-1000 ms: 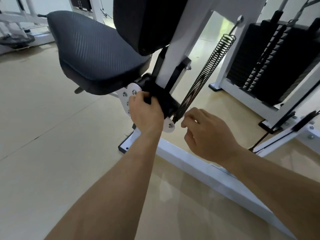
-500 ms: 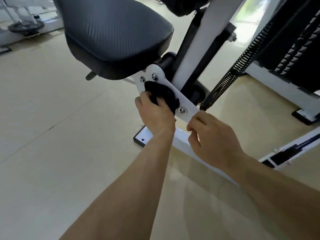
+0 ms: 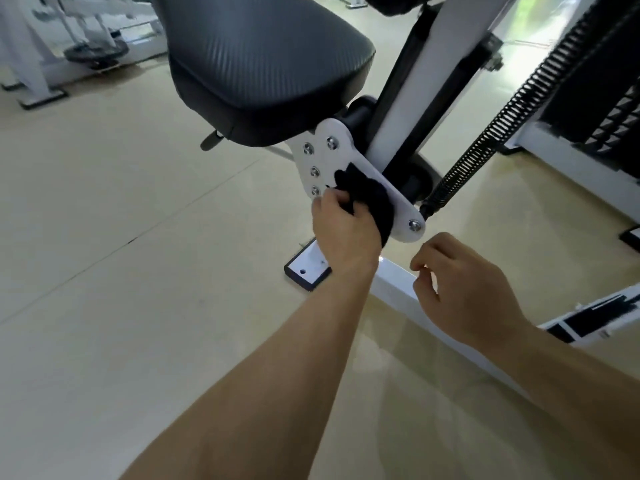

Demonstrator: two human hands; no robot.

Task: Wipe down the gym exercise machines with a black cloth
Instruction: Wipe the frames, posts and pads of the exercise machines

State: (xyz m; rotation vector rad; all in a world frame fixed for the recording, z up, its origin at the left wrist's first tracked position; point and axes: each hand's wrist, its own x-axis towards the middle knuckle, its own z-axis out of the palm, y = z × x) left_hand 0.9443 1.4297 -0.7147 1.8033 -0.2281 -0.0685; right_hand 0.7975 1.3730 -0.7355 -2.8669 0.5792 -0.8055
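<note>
Over at the far left, another white machine (image 3: pixel 38 46) stands on the beige floor (image 3: pixel 104 237), with a dark round weight plate (image 3: pixel 97 51) low beside its frame. Moving right, the black padded seat (image 3: pixel 263 64) of the near machine fills the top middle, and a small dark lever (image 3: pixel 209 141) sticks out under its left edge. Below the seat's right corner hangs a white bracket plate (image 3: pixel 323 157) studded with silver bolts. The black cloth (image 3: pixel 372 199) lies bunched against the lower half of this plate, between the column of bolts and the single bolt at its bottom tip. The left hand (image 3: pixel 346 239) grips the cloth, fingers curled into the wad and pressing it onto the plate. Under that hand a white foot plate (image 3: pixel 306 268) with a black rim sits flat on the floor, and a white base beam (image 3: pixel 398 289) runs from it toward the lower right. The right hand (image 3: pixel 465 292) hovers over this beam, just below the bracket's tip, its fingers loosely curled and holding nothing, clear of the cloth. Behind the bracket a white upright post (image 3: pixel 429 74) rises, and a black coil spring (image 3: pixel 512 109) slants from the bracket's lower end up toward the top right corner. At the far right sits a black weight stack (image 3: pixel 595 98) in a white frame.
</note>
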